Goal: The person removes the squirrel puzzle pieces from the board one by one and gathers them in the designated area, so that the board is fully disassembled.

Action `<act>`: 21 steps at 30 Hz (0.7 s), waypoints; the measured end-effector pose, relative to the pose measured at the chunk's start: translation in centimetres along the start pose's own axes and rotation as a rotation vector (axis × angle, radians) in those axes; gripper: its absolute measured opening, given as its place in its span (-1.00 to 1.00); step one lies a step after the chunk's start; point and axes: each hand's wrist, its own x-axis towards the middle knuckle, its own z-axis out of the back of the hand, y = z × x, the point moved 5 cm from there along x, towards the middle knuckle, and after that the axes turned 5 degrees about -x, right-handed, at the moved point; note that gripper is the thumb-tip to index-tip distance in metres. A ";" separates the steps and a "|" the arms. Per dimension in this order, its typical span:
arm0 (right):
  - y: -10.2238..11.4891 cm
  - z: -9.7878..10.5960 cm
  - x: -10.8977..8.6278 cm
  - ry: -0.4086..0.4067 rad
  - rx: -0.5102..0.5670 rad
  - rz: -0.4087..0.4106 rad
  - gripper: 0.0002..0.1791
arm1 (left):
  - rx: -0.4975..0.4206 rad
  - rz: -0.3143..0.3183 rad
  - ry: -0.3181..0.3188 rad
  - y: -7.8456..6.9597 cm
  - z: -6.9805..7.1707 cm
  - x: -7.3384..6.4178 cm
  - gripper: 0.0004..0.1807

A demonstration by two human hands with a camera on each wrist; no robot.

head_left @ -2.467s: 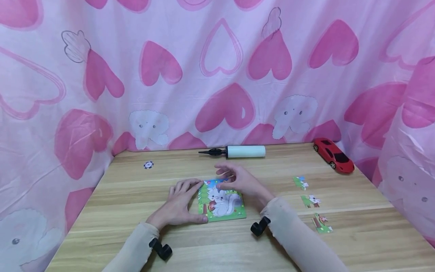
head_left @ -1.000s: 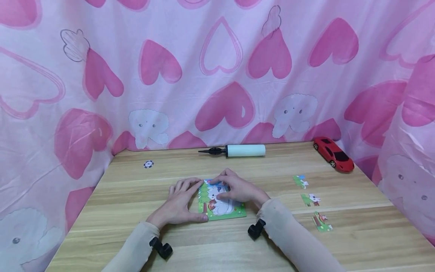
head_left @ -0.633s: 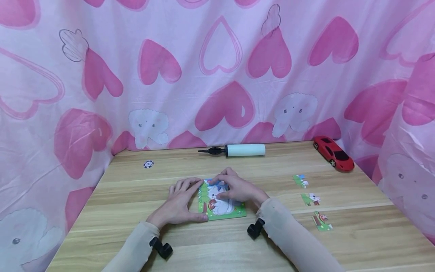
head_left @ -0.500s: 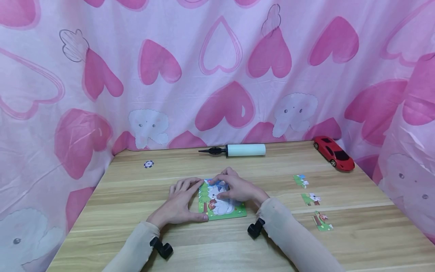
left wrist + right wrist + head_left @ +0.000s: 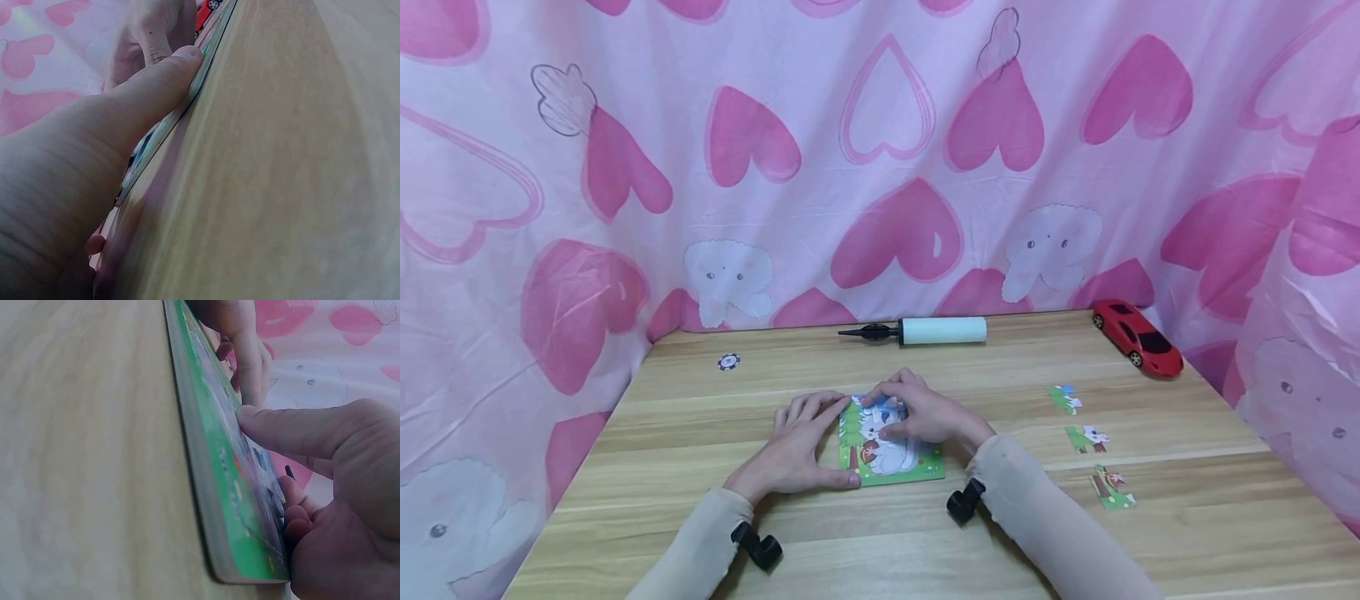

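Note:
A square jigsaw puzzle (image 5: 887, 477), with a white cartoon animal on green and blue, lies flat at the middle of the table. My left hand (image 5: 793, 450) steadies its left side, thumb laid along the near corner and index finger reaching the far corner. In the left wrist view that thumb (image 5: 169, 78) presses the puzzle's edge. My right hand (image 5: 932, 412) is over the upper right of the picture, fingers bent. Its thumb (image 5: 281, 428) and fingertips touch the surface in the right wrist view. I cannot tell whether they pinch a piece.
Three loose puzzle pieces, a top one (image 5: 1064, 399), a middle one (image 5: 1086, 438) and a lower one (image 5: 1111, 487), lie in a column to the right. Behind are a balloon pump (image 5: 940, 331), a red toy car (image 5: 1137, 339) and a poker chip (image 5: 728, 362). A pink heart-print curtain (image 5: 760, 208) encloses the table.
My right hand has come down from above the puzzle, and its fingers now touch the picture. Over the last second it has stayed nearly still. The left hand has not moved.

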 end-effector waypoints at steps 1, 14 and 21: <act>0.0 0.0 0.0 -0.002 0.001 0.003 -0.48 | 0.001 0.000 -0.001 0.0 0.0 0.0 0.40; -0.5 0.1 0.0 -0.004 0.000 -0.032 -0.46 | -0.008 0.009 0.003 0.1 -0.1 0.1 0.40; -0.8 0.4 -0.2 -0.005 0.040 -0.007 -0.46 | -0.007 0.007 0.002 0.0 0.0 0.0 0.40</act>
